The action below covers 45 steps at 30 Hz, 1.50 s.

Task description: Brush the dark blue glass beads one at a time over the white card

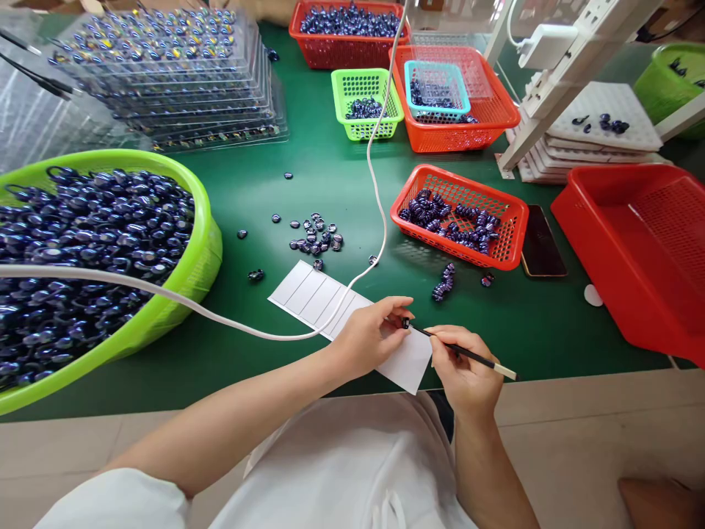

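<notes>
Over a white lined sheet of paper (pixel 316 297), my left hand (pixel 371 334) pinches a small dark part (pixel 406 322) between thumb and fingertips. My right hand (pixel 465 364) is closed round a thin black stick with a pale end (pixel 479 356); its tip points left and meets the small part or comes very close to it. Several loose dark shiny parts (pixel 313 239) lie beyond the paper. A short row of such parts (pixel 443 282) rests in front of the red basket (pixel 407 224), which holds more of them.
A large green basket (pixel 206 246) full of dark parts stands at the left, stacked clear trays (pixel 264 110) behind it. A white cable (pixel 377 187) crosses the table. Right are a phone (pixel 543 246) and a red bin (pixel 606 272); small baskets (pixel 366 132) stand at the back.
</notes>
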Each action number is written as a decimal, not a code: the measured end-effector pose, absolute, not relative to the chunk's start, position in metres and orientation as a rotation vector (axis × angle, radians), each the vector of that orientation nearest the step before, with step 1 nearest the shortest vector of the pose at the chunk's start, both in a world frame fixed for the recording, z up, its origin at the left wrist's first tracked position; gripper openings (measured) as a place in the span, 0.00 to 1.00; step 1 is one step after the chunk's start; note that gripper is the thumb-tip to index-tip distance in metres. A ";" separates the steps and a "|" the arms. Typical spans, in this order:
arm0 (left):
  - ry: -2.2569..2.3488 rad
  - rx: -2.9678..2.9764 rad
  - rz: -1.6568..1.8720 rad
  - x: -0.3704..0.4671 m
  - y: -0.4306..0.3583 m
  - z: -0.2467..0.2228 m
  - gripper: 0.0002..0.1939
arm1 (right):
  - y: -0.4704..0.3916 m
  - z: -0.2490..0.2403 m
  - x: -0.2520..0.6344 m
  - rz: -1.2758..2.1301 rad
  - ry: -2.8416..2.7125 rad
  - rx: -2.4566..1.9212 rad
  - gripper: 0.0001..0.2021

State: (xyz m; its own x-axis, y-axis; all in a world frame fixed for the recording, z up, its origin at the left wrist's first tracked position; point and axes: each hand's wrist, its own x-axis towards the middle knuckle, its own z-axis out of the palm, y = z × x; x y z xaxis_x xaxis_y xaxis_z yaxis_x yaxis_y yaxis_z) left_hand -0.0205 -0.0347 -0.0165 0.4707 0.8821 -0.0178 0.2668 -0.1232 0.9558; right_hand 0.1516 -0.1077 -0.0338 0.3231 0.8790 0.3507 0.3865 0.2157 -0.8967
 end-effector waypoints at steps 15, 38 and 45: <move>0.776 0.931 0.692 -0.029 -0.014 -0.009 0.28 | -0.109 -0.032 0.151 0.520 -0.858 -1.221 0.05; 1.135 1.563 0.760 -0.077 0.006 0.001 0.17 | -0.106 -0.035 0.152 0.576 -0.764 -1.236 0.05; 1.702 2.468 0.724 -0.096 0.014 -0.013 0.21 | -0.107 -0.038 0.152 0.577 -0.785 -1.192 0.05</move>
